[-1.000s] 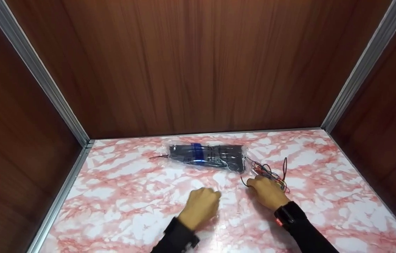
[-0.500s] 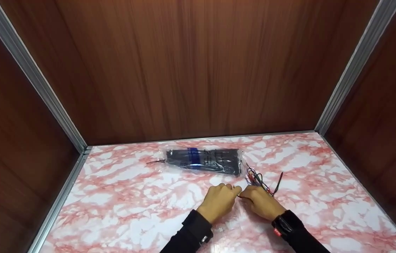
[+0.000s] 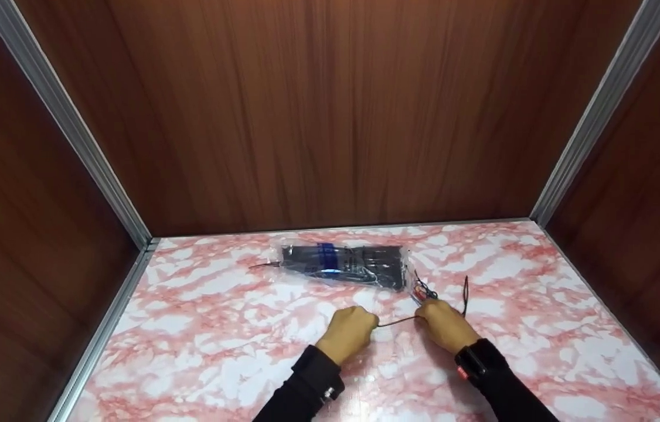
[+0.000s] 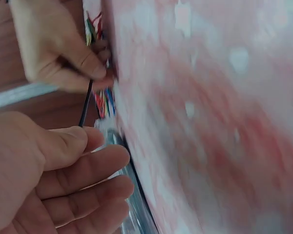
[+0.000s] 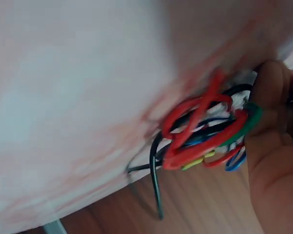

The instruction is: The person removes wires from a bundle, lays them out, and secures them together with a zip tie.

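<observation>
A thin black wire (image 3: 395, 322) stretches between the two hands. My left hand (image 3: 347, 333) pinches its end between thumb and index finger, while the other fingers lie loosely curled in the left wrist view. At the other end, my right hand (image 3: 447, 325) grips a bundle of coloured wires (image 5: 200, 134). Red, black, green, blue and yellow strands loop out of this bundle in the right wrist view. Part of the bundle is hidden behind the right hand's fingers. One black loop (image 3: 465, 293) stands out beyond that hand.
Behind the hands lies a clear plastic bag (image 3: 385, 264) of long dark strips with a blue band. A thin dark strip (image 3: 264, 265) pokes from its left end. Brown wood panels (image 3: 330, 117) with metal edging enclose the marbled tabletop (image 3: 207, 328) at the back and sides.
My left hand moved right to meet the right hand, then drew back left with the black wire pinched. The wire now spans the gap. My right hand stays near the same spot.
</observation>
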`<state>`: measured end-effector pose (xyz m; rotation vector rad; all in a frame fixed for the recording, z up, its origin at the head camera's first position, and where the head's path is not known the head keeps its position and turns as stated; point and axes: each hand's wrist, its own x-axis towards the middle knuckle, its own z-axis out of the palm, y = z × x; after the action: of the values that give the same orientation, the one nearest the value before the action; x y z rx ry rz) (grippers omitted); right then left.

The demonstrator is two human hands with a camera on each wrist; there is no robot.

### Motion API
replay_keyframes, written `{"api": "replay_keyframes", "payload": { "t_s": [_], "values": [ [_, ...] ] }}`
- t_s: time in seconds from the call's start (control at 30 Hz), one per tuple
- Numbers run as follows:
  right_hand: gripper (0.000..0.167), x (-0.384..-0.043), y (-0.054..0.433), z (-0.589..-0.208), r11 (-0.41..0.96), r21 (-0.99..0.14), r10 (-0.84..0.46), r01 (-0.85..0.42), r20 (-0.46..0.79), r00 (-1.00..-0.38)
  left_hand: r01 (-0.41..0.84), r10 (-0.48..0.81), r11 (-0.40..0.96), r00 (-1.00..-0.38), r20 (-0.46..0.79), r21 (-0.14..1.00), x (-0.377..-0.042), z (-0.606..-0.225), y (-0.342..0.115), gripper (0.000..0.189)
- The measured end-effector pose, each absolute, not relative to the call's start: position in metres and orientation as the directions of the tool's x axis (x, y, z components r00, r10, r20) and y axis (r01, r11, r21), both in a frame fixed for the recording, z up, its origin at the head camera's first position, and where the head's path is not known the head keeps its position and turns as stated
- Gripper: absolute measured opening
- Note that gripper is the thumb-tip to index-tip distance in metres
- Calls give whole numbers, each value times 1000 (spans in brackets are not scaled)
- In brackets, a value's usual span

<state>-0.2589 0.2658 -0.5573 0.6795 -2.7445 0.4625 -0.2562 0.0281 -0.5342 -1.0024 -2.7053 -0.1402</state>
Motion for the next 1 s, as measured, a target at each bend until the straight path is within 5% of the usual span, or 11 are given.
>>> {"api": "replay_keyframes", "payload": {
  "t_s": [0.3, 0.6, 0.8, 1.0],
  "values": [
    [21, -286, 288, -539, 896, -271, -282, -351, 261, -923, 646, 602, 745, -759, 249, 167, -270, -526, 0, 15],
    [18, -297, 327, -537, 968, -69, -198, -243, 388, -900, 660, 600, 714, -749, 282, 233, -268, -528, -11, 16],
    [18, -299, 350, -535, 963, -129, -164, -236, 412, -896, 630, 565, 707, -777, 278, 322, -273, -529, -29, 17],
    [16, -299, 358, -541, 974, -158, -102, -165, 345, -933, 669, 602, 651, -743, 292, 360, -272, -536, -40, 18]
  ]
}}
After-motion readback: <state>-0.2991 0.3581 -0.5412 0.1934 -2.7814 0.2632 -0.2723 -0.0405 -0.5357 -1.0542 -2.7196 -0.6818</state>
